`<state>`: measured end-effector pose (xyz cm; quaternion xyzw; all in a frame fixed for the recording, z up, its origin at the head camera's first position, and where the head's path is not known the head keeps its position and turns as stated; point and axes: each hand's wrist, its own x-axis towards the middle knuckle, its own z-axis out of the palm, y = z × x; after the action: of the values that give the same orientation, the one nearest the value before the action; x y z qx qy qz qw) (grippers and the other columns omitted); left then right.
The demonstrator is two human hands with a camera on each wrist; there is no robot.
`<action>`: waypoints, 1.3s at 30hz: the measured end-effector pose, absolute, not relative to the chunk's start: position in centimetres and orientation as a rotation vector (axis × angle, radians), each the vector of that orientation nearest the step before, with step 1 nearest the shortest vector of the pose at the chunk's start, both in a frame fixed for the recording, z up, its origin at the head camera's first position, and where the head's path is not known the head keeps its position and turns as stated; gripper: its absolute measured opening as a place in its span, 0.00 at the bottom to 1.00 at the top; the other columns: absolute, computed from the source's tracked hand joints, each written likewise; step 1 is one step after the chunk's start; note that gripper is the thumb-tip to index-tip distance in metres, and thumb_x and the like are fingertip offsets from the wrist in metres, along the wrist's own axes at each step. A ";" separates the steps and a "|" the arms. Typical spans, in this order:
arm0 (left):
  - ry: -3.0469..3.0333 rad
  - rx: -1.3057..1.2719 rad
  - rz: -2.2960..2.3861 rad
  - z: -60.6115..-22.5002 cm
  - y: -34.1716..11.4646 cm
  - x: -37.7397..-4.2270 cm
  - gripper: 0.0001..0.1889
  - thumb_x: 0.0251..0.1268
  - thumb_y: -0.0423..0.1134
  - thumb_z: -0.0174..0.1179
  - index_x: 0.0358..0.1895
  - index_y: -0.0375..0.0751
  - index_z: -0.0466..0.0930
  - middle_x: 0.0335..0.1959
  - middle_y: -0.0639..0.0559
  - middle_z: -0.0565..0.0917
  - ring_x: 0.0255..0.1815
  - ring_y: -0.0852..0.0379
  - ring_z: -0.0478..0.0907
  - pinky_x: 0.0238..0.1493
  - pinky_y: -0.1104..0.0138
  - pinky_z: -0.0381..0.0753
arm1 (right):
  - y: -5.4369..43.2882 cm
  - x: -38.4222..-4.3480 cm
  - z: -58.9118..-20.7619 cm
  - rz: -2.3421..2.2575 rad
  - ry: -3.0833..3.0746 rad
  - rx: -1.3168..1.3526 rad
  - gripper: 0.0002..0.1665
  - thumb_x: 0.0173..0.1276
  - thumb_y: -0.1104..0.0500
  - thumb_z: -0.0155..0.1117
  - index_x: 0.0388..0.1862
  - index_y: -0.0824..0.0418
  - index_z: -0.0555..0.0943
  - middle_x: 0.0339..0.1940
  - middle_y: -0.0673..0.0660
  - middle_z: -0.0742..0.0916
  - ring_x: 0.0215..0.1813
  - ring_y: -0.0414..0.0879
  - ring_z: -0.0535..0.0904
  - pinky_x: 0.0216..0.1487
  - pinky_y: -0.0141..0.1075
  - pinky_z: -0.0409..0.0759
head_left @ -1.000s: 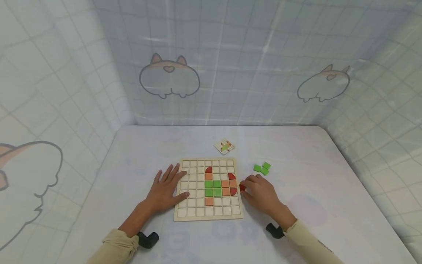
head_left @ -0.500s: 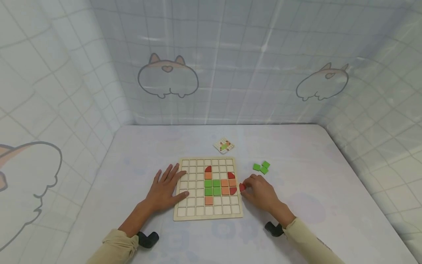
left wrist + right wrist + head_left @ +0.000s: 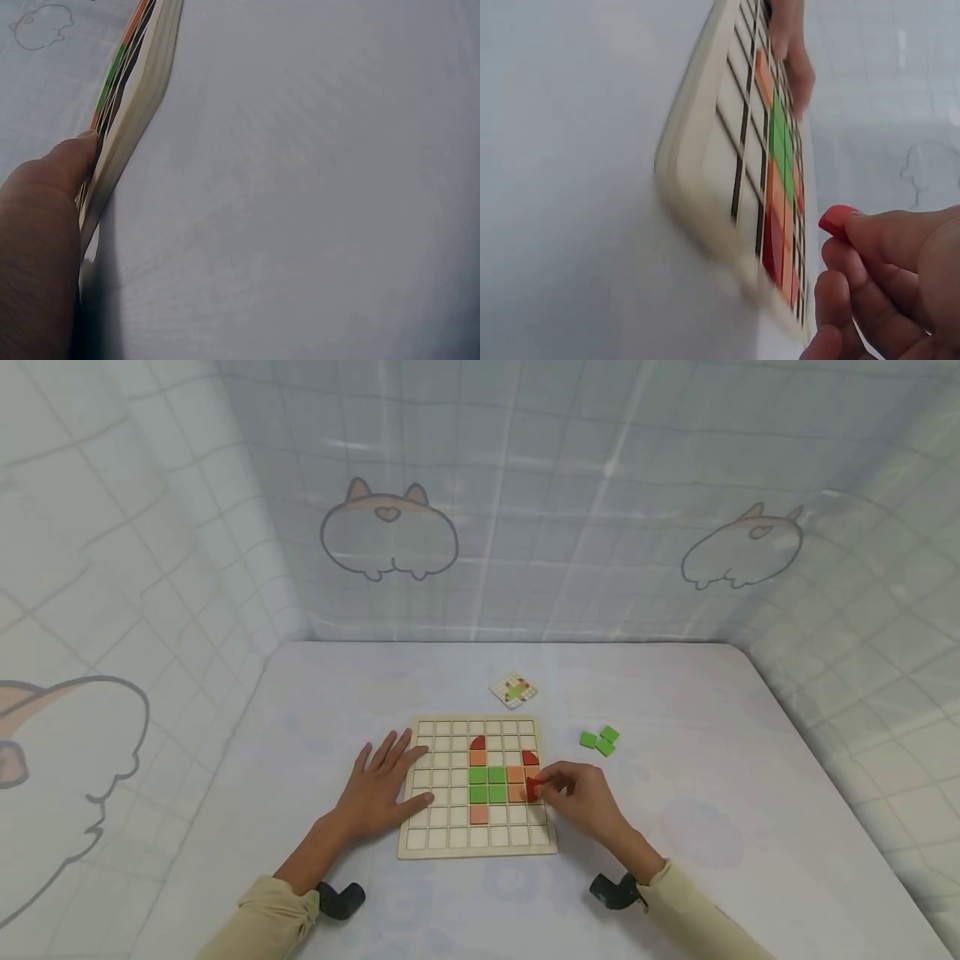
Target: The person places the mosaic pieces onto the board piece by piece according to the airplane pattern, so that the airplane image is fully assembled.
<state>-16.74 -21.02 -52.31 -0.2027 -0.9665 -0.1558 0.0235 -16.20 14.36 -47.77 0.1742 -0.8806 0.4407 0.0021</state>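
Observation:
A square wooden grid board [image 3: 477, 853] lies on the table. Along its left side my left hand [image 3: 377, 787] rests with fingers spread, the thumb [image 3: 79, 154] lying over the edge in the left wrist view. Between thumb and fingertips my right hand [image 3: 583, 793] pinches a red quarter-round tile [image 3: 837, 220], held over the board's right columns. Green square tiles [image 3: 497, 793] sit in the middle cells, with orange square tiles [image 3: 515, 784] beside them. Another red quarter-round tile [image 3: 477, 743] tops the upper orange one, and more red shows near the right edge.
Several loose green tiles [image 3: 605, 747] lie right of the board. Behind it is a small pattern card [image 3: 514, 690], turned at an angle. Black wrist mounts [image 3: 342, 902] stick out below both sleeves. A curtain [image 3: 480, 527] with cartoon animals encloses the table's back and sides.
My right hand has lifted the red tile from beside the board and moved left with it, over the board's right edge. My left hand has stayed on the board.

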 end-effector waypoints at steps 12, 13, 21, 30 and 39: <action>-2.978 -0.629 -0.488 -52.2 -21.0 -16.7 0.43 0.64 0.71 0.50 0.76 0.49 0.60 0.79 0.44 0.49 0.79 0.43 0.41 0.71 0.39 0.37 | 9.8 -14.3 -48.3 1.469 -2.826 0.934 0.04 0.62 0.65 0.72 0.36 0.57 0.89 0.29 0.42 0.86 0.28 0.36 0.77 0.31 0.31 0.79; -2.977 -0.628 -0.485 -52.2 -21.0 -16.7 0.43 0.64 0.71 0.50 0.76 0.49 0.60 0.79 0.44 0.49 0.79 0.43 0.41 0.71 0.40 0.37 | 9.5 -14.2 -48.4 1.463 -2.829 0.959 0.04 0.62 0.65 0.72 0.35 0.57 0.89 0.28 0.42 0.86 0.29 0.36 0.77 0.32 0.31 0.79; -2.995 -0.614 -0.455 -52.3 -21.0 -16.7 0.44 0.63 0.73 0.48 0.76 0.51 0.59 0.80 0.46 0.48 0.79 0.44 0.39 0.71 0.41 0.36 | 8.7 -13.6 -49.0 1.354 -2.849 0.948 0.04 0.61 0.64 0.73 0.32 0.54 0.89 0.26 0.39 0.84 0.29 0.34 0.76 0.33 0.29 0.78; -2.996 -0.607 -0.449 -52.1 -20.9 -16.7 0.43 0.63 0.73 0.48 0.76 0.51 0.60 0.80 0.45 0.49 0.79 0.44 0.40 0.71 0.40 0.37 | 8.4 -13.1 -49.5 0.982 -2.799 1.075 0.09 0.59 0.54 0.76 0.39 0.52 0.90 0.28 0.38 0.82 0.30 0.33 0.72 0.30 0.24 0.71; -2.996 -0.609 -0.446 -52.1 -20.8 -16.7 0.44 0.63 0.74 0.47 0.76 0.51 0.60 0.80 0.45 0.48 0.79 0.44 0.40 0.71 0.41 0.37 | 7.3 -12.6 -49.1 1.056 -2.806 0.912 0.04 0.60 0.56 0.76 0.30 0.55 0.90 0.24 0.39 0.84 0.26 0.29 0.74 0.29 0.25 0.74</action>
<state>-16.71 -20.85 -52.09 -0.1971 -0.9694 -0.1443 0.0261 -12.61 7.26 -49.13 0.2910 -0.8954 0.3369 0.0039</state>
